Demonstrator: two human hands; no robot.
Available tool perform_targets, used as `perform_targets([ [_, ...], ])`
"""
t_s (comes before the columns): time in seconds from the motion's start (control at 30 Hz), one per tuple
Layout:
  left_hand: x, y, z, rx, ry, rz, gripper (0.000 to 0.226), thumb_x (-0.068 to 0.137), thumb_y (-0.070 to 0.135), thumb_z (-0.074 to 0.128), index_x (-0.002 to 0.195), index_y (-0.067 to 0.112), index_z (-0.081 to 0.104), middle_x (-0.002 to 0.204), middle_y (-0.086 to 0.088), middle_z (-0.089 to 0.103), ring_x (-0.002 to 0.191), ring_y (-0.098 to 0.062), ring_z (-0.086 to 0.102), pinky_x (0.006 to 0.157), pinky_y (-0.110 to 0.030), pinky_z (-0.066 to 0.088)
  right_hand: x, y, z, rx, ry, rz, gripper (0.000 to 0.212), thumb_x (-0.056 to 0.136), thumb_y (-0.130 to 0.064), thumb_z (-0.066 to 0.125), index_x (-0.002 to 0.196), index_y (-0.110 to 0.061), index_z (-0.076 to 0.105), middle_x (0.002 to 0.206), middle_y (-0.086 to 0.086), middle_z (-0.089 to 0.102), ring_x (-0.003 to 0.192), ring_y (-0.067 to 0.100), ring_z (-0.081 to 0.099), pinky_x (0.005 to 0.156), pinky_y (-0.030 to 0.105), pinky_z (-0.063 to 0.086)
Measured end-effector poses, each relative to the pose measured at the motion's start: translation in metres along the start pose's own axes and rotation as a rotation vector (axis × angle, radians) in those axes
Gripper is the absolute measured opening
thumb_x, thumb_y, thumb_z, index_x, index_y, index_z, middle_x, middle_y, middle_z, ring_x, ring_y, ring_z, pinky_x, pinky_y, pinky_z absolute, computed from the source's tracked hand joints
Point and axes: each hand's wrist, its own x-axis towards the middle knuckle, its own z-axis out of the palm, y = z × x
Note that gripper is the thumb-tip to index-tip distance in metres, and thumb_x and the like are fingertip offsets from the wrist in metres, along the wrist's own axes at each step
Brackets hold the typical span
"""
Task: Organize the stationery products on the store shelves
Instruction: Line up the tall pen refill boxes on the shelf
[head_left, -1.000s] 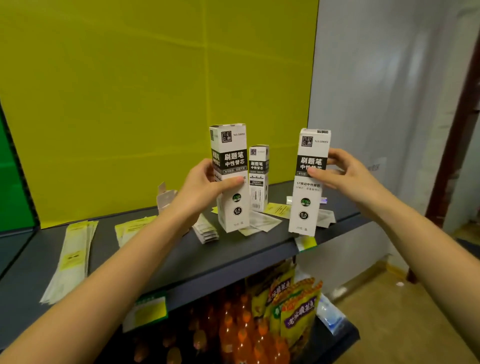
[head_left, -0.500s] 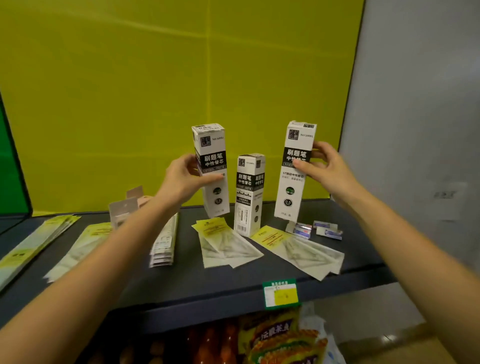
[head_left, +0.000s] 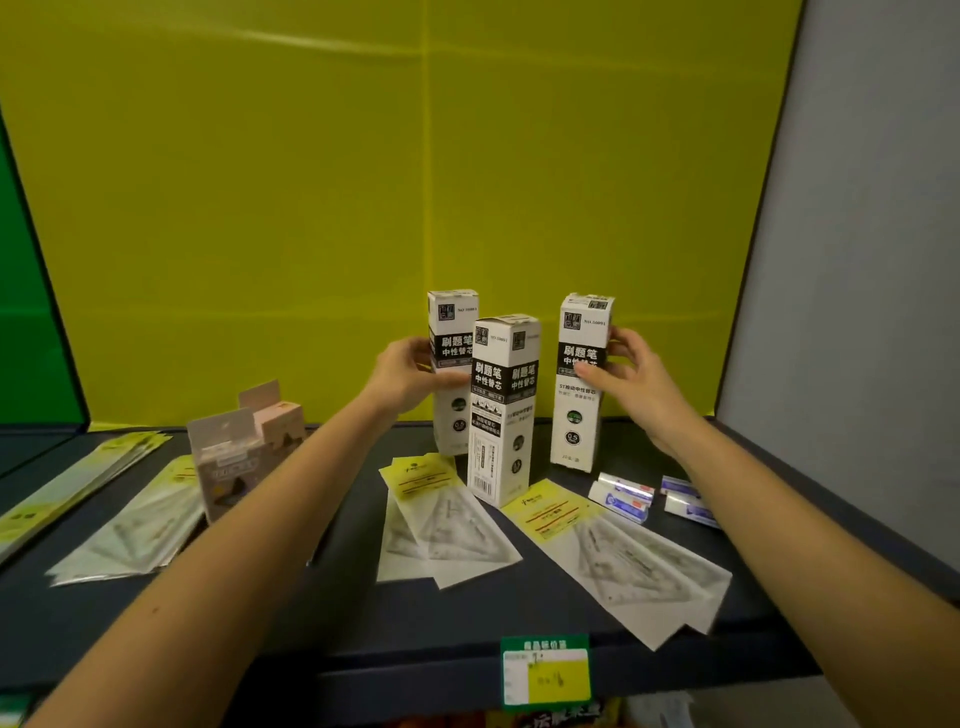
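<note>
Store shelf (head_left: 493, 618), mid-tidy: behind the green price tag (head_left: 545, 670) on its front lip, flat packets (head_left: 452, 530) of set squares lie fanned loose, with small erasers (head_left: 621, 499) at three o'clock of them. A tall white middle box (head_left: 501, 415) is left standing alone. At ten o'clock of it, a second box (head_left: 451, 322) is gripped round its middle by the left hand (head_left: 410, 379). At two o'clock, a third box (head_left: 574, 415) is clasped by the right hand (head_left: 631, 384), thumb in front. Both bases appear to be at shelf level. The boxes are best set flush in one row, faces forward, toward the yellow back wall (head_left: 311, 208), and released only once steady, since such tall, narrow cartons are easily toppled.
</note>
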Motion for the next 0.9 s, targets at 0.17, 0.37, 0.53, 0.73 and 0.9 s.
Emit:
perform_targets([
  [0.17,0.009,-0.013,0.014,0.010,-0.048,-0.031,0.052,0.074,0.011,0.073,0.122,0.002,0.053,0.120,-0.013,0.061,0.099,-0.025,0.059,0.082,-0.034,0.049,0.012,0.017,0.005,-0.016,-0.044,0.022,0.063,0.082,-0.014,0.064,0.138,-0.015,0.033,0.141,0.009,0.043,0.125,0.024,0.048,0.094,0.035,0.043],
  [0.37,0.014,-0.020,0.019,-0.013,-0.073,-0.016,0.054,0.078,0.012,0.069,0.126,0.002,0.047,0.122,-0.013,0.058,0.100,-0.022,0.056,0.084,-0.032,0.048,0.021,0.023,0.002,-0.024,-0.073,0.047,0.064,0.083,-0.015,0.063,0.138,-0.015,0.032,0.140,0.008,0.044,0.125,0.024,0.048,0.092,0.032,0.043],
  [0.53,0.016,-0.021,0.021,0.007,-0.069,0.022,0.052,0.078,0.011,0.068,0.126,0.003,0.047,0.120,-0.013,0.057,0.102,-0.022,0.055,0.083,-0.030,0.049,0.023,0.025,0.002,0.001,-0.048,0.037,0.062,0.083,-0.013,0.062,0.138,-0.014,0.033,0.140,0.009,0.045,0.124,0.023,0.049,0.092,0.031,0.042],
  [0.73,0.017,-0.020,0.023,0.002,-0.133,0.006,0.055,0.080,0.010,0.066,0.130,0.004,0.045,0.124,-0.013,0.055,0.106,-0.024,0.054,0.091,-0.037,0.049,0.022,0.030,0.003,-0.076,-0.114,0.071,0.071,0.082,-0.014,0.064,0.142,-0.017,0.027,0.142,0.008,0.043,0.125,0.020,0.046,0.092,0.029,0.040],
  [0.9,0.017,-0.020,0.017,-0.068,-0.185,-0.063,0.059,0.080,0.006,0.065,0.134,0.006,0.040,0.131,-0.013,0.051,0.113,-0.025,0.053,0.091,-0.033,0.046,0.019,0.032,0.000,-0.107,-0.154,0.155,0.071,0.081,-0.015,0.065,0.141,-0.015,0.028,0.144,0.007,0.041,0.131,0.021,0.041,0.103,0.034,0.035],
])
